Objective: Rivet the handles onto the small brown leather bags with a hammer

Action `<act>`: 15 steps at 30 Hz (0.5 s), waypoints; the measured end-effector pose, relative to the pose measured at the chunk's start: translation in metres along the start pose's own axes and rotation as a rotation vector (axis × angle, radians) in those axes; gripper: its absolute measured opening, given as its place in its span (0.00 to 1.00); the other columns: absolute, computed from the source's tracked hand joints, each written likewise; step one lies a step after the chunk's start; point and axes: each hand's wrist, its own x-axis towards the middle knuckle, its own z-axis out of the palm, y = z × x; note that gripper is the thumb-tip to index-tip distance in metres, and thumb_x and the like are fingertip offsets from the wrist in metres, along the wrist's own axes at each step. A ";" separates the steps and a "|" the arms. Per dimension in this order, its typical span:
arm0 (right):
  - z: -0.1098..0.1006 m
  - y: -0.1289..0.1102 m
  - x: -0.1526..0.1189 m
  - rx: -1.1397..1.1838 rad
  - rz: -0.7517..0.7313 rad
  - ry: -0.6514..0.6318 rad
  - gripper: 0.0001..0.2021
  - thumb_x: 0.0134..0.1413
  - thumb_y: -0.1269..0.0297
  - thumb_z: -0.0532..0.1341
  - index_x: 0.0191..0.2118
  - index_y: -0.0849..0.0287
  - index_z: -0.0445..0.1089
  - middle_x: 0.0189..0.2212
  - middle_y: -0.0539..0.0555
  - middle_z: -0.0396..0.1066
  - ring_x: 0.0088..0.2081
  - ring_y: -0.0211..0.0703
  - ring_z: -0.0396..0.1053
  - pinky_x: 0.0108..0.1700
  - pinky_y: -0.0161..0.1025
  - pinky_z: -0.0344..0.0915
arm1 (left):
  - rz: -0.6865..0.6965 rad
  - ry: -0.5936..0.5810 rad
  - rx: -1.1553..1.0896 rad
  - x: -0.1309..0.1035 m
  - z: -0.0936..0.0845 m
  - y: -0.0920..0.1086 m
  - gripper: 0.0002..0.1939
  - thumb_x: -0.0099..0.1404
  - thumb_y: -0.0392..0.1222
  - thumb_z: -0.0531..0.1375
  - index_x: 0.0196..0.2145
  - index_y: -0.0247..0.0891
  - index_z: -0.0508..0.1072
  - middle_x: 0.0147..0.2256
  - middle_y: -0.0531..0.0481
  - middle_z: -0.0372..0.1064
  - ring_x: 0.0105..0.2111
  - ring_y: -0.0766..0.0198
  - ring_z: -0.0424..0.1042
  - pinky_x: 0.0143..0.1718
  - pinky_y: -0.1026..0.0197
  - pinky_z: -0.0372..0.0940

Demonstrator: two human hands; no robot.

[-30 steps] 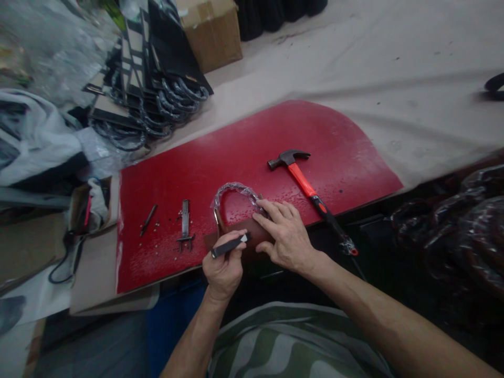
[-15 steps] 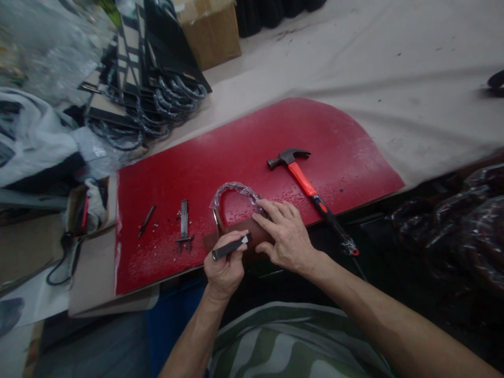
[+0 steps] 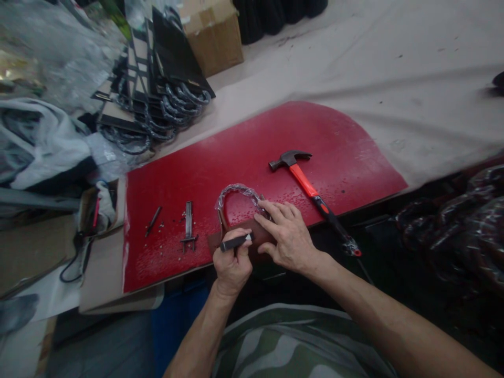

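Observation:
My left hand (image 3: pixel 233 265) is closed around a dark pen-like tool (image 3: pixel 233 243) with a pale tip, which points right over a brown leather-like panel (image 3: pixel 258 234). Whether the tip touches the panel I cannot tell. An arched handle (image 3: pixel 236 188) wrapped in clear plastic rises from the panel's far side. My right hand (image 3: pixel 289 236) lies with fingers spread over the panel and the handle's right end, partly hiding both. A claw hammer (image 3: pixel 304 181) with an orange and black grip rests to the right of the handle.
Beneath everything lies a red board (image 3: pixel 177 170). On its left are a dark metal punch-like rod (image 3: pixel 153 221), a T-shaped metal tool (image 3: pixel 189 223) and small bits. Black panels with wrapped handles (image 3: pixel 179 105) and a cardboard box (image 3: pixel 216 39) stand behind; wrapped brown handles (image 3: pixel 468 220) hang at right.
The whole view has shifted slightly, so things at the left appear farther right. My left hand has edged right with the tool, which lies more level. My right hand stays on the panel.

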 end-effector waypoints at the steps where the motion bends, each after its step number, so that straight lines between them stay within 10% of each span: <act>1: 0.000 0.000 0.000 0.000 -0.002 0.002 0.33 0.48 0.59 0.73 0.60 0.60 0.69 0.68 0.59 0.56 0.63 0.59 0.56 0.66 0.57 0.52 | -0.002 -0.005 0.000 0.001 0.000 0.000 0.07 0.69 0.32 0.58 0.45 0.36 0.72 0.39 0.47 0.77 0.41 0.64 0.79 0.46 0.61 0.75; 15: -0.008 0.004 0.002 0.118 -0.040 0.033 0.32 0.48 0.62 0.72 0.61 0.58 0.68 0.67 0.61 0.57 0.62 0.60 0.58 0.64 0.60 0.56 | 0.015 -0.040 -0.009 0.004 0.002 -0.004 0.06 0.69 0.33 0.58 0.43 0.38 0.72 0.37 0.48 0.77 0.39 0.64 0.78 0.44 0.64 0.73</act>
